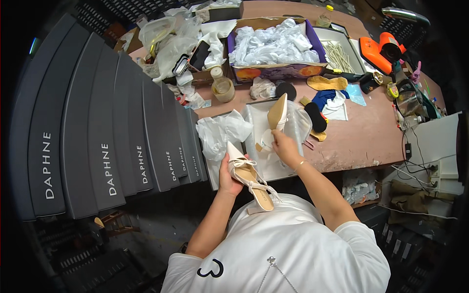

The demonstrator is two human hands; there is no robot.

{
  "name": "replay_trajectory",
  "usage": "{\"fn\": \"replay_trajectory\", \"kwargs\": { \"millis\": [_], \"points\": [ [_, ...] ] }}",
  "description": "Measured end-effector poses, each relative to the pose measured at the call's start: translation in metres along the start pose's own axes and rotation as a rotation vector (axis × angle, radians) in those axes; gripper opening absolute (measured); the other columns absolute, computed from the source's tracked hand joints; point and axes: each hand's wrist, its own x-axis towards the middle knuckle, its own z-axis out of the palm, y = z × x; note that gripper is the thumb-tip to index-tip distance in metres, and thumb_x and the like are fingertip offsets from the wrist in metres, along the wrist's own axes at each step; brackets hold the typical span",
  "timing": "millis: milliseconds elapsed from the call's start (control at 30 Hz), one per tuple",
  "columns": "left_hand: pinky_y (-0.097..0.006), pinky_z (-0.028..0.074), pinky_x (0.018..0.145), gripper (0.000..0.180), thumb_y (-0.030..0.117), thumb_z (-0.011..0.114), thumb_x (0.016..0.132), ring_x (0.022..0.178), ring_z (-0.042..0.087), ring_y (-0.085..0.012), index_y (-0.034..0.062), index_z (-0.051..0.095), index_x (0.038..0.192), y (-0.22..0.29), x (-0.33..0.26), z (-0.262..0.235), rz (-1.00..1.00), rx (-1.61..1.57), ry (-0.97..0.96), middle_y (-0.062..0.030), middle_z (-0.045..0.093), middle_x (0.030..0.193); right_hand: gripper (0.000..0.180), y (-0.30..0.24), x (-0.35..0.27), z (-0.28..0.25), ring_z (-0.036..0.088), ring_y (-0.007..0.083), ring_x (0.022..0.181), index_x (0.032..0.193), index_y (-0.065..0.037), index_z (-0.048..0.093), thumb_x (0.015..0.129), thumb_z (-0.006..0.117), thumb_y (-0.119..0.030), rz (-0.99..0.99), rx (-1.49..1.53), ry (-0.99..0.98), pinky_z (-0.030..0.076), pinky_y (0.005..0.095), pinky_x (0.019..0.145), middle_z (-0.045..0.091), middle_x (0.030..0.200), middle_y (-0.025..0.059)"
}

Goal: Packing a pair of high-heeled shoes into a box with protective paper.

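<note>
My left hand (228,177) is closed around a cream pointed shoe (244,172) with a bow on its front and a strap with loose ends. That shoe is tilted, its insole facing up and its heel near my shirt. In my right hand (287,149), pinched at the heel end, is the matching shoe (277,114), toe pointing away and tan sole showing. Both are over or beside an open shoebox (279,172) lined with white paper. Crumpled tissue paper (225,131) spreads over the box's left part.
Tall stacked grey shoeboxes (105,136) line the left side. Behind the open box stand a bottle (223,90) and a purple-edged carton (278,73) of crumpled white paper. A tray of sticks (338,57), an orange tool (375,54), cloths (335,105) and a black pad (315,117) lie rightward.
</note>
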Motion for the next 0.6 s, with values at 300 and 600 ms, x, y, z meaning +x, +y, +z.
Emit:
{"fn": "replay_trajectory", "kwargs": {
  "millis": [300,600],
  "points": [
    [-0.051,0.048,0.088,0.065,0.057,0.039,0.091,0.101,0.059,-0.0345,-0.0008,0.049,0.121,0.008,0.005,-0.012,-0.109,-0.068,0.038,-0.0211,0.060,0.110,0.015,-0.100,-0.050,-0.077,0.059,0.0213,0.064,0.091,-0.005,0.067,0.076,0.067,-0.002,-0.315,0.307,-0.111,0.048,0.0311,0.058,0.059,0.076,0.0088],
    [-0.045,0.049,0.089,0.061,0.054,0.039,0.093,0.097,0.061,-0.0336,-0.0003,0.051,0.117,-0.008,0.001,-0.005,-0.070,0.080,0.000,-0.0196,0.062,0.105,0.010,-0.100,-0.059,-0.031,0.063,0.0271,0.069,0.075,-0.006,0.061,0.074,0.063,-0.016,-0.559,0.025,-0.231,0.050,0.0375,0.059,0.056,0.075,0.0087]
  ]
}}
